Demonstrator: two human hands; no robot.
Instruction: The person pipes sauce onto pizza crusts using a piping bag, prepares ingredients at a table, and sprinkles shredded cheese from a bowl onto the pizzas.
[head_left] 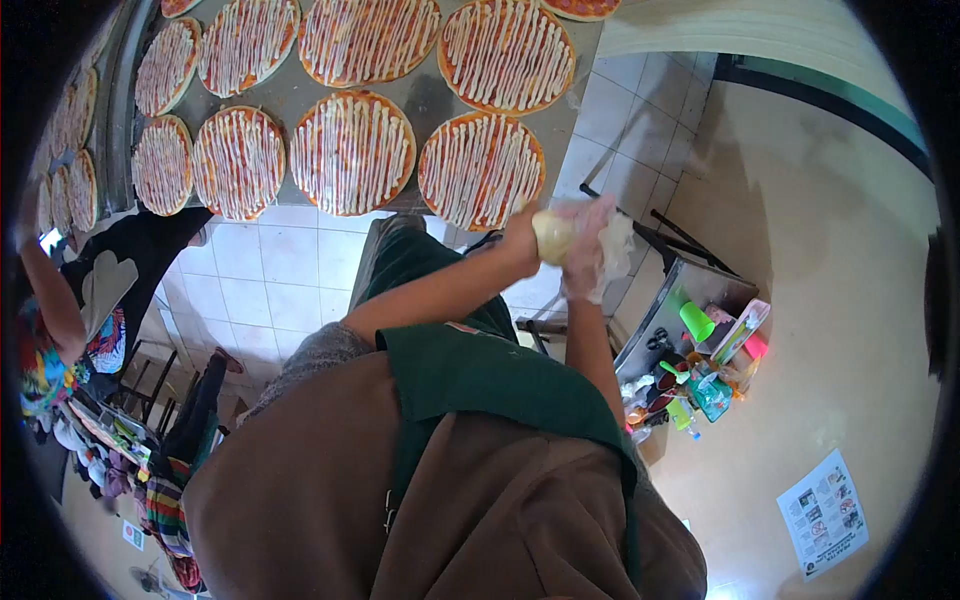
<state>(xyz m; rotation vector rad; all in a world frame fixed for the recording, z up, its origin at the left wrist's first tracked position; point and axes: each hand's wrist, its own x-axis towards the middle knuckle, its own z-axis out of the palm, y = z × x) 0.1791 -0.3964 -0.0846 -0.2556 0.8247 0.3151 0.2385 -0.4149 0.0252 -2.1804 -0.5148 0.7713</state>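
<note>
My left hand [521, 240] is bare and closed on one end of a clear plastic piping bag [552, 236] filled with a pale cream sauce. My right hand [584, 258], in a thin clear plastic glove, grips the other end, where loose plastic bunches up. Both hands are just off the near right corner of a metal table [272, 98]. Closest to them lies a round pizza [481, 170] striped with white sauce over red topping. Another striped pizza [353, 153] sits to its left, and several more fill two rows.
At the left another person's arm [52, 300] shows beside more pizzas [72, 190]. To the right, a small metal table [655, 325] carries a green cup [697, 321], scissors and assorted packets. A printed sheet [824, 514] is on the wall.
</note>
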